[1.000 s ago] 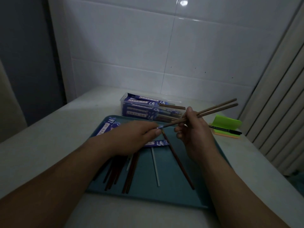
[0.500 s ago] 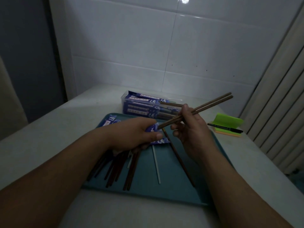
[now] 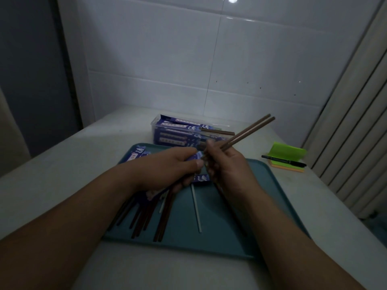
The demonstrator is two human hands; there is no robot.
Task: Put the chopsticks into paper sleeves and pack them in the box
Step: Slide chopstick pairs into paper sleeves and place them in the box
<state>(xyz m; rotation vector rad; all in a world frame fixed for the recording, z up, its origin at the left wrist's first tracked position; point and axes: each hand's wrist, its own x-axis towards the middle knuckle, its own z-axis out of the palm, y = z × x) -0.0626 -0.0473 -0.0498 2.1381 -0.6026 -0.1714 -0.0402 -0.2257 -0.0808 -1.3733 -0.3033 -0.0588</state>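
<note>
**Pair of chopsticks meets a sleeve above the tray**

A pair of chopsticks (image 3: 249, 132) is held in the air above the far half of the teal tray (image 3: 261, 195). The two brown sticks lie side by side and slant up and away towards the tray's far right. The right hand (image 3: 226, 164) holds them near their lower ends, its fingers curled and pinching the two sticks together. Those lower ends point at a purple paper sleeve (image 3: 193, 158), which the left hand (image 3: 167, 168) pinches between thumb and forefinger, with the other fingers curled beneath. The two hands almost touch, and it cannot be told whether the tips are already inside the sleeve.

Loose chopsticks (image 3: 146, 214) lie on the tray below the left hand, fanned out towards its near edge. A thin white stick (image 3: 196, 208) rests beside them near the tray's middle. More sleeves (image 3: 137, 153) lie at the tray's far left corner, and another sleeve (image 3: 201, 177) lies flat under the hands.

Just beyond the tray's far edge stands a clear box (image 3: 159, 130) holding chopsticks already in sleeves. To the right of the tray's far corner, a black pen (image 3: 282, 161) lies across a pad of sticky notes (image 3: 287, 152). The tray sits on a pale table (image 3: 62, 164) against a white tiled wall (image 3: 167, 59).
</note>
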